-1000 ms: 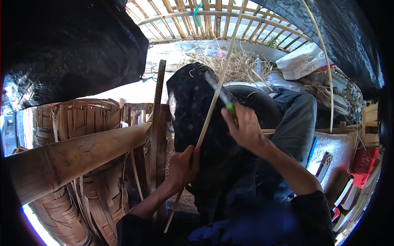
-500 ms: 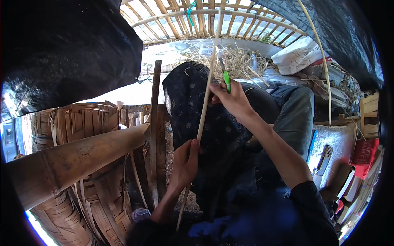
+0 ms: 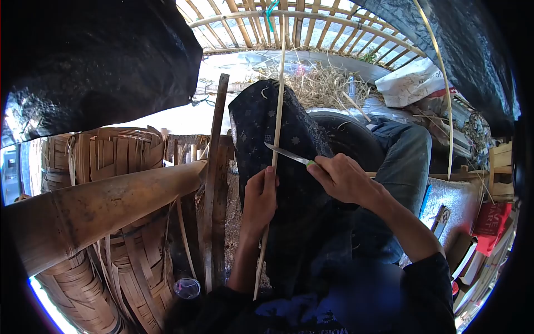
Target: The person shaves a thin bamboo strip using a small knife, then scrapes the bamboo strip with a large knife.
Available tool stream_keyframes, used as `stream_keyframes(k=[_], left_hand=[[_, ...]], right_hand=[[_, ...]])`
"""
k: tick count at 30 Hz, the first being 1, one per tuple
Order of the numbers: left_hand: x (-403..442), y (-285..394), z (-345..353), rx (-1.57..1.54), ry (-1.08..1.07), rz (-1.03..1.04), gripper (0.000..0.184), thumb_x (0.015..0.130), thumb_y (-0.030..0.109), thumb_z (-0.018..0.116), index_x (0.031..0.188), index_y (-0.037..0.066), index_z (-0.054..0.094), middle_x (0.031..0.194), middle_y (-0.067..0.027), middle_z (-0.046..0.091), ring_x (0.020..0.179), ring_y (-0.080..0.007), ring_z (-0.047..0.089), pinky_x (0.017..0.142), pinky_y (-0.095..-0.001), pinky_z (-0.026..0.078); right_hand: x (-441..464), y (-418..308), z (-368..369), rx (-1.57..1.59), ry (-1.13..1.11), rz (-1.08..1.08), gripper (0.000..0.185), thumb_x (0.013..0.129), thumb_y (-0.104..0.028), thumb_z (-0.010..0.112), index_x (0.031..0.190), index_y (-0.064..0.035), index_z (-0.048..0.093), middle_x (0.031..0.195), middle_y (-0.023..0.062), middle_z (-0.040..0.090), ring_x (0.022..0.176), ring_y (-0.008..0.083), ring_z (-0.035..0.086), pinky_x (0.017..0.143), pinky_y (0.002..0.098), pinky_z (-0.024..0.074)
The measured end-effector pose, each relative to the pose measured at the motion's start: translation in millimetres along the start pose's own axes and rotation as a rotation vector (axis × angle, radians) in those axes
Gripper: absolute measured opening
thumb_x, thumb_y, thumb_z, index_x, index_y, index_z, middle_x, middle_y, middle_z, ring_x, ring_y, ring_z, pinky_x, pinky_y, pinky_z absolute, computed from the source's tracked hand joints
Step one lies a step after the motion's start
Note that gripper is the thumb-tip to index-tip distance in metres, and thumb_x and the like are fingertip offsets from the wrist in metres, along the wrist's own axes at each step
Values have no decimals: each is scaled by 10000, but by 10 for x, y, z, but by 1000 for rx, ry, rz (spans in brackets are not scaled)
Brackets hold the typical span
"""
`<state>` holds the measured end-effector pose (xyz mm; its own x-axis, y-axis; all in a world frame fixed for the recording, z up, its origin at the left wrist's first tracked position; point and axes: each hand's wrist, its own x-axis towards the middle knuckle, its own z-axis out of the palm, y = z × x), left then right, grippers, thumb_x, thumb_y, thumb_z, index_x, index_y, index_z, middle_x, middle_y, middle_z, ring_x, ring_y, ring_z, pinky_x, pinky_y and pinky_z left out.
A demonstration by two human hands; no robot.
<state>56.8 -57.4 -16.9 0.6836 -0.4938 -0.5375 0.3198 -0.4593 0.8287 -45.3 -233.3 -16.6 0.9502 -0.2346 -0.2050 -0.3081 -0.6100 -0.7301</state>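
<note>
A long, thin bamboo strip (image 3: 279, 106) stands nearly upright in view, over a dark patterned cloth (image 3: 253, 125) that covers my leg. Low on the strip, my left hand (image 3: 260, 195) is closed around it, thumb pointing up. My right hand (image 3: 342, 178) grips the knife (image 3: 292, 155) by its green handle, most of which the fingers hide. The blade points left and crosses the strip just above my left thumb; whether it cuts in cannot be made out.
A thick bamboo pole (image 3: 111, 197) juts in from the left, above woven bamboo baskets (image 3: 89, 284). Beside my left arm rises an upright wooden slat (image 3: 214, 183). Black plastic sheets (image 3: 100, 67) hang overhead. A phone (image 3: 441, 221) and a red bag (image 3: 492, 220) lie at right.
My right hand has brought the knife down and toward me, from the upper strip to just above my left hand. The blade has turned from pointing up to pointing left.
</note>
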Motion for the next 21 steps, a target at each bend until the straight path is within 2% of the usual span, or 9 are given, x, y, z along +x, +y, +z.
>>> stream_keyframes(k=[6,16,19,21], left_hand=[[-42,-61,96,-106,35,-83,392,1000,343,440,721,77,511,505,63,381,399,-23,352,366,-205,263],[-139,-103,154,-135,42,-56,381,993,305,466,701,62,499,510,50,395,400,-25,382,367,-212,270],[-108,-37,116,-111,25,-21,383,991,302,471,695,61,500,511,45,401,400,-27,390,367,-213,273],[-91,-39,87,-66,33,-25,386,989,299,478,697,49,509,513,40,410,405,-32,400,370,-219,279]], right_hand=[[62,0,45,-89,-2,-14,491,959,-391,478,670,-4,565,562,208,564,584,404,599,528,477,486],[394,183,69,-167,38,-20,492,957,-377,493,660,8,568,555,226,562,578,409,603,542,460,504],[483,142,-49,-126,96,15,461,960,-356,495,685,7,561,542,217,553,555,407,593,513,455,481],[415,38,-119,67,84,50,435,964,-346,489,715,5,550,527,212,535,529,407,576,491,460,449]])
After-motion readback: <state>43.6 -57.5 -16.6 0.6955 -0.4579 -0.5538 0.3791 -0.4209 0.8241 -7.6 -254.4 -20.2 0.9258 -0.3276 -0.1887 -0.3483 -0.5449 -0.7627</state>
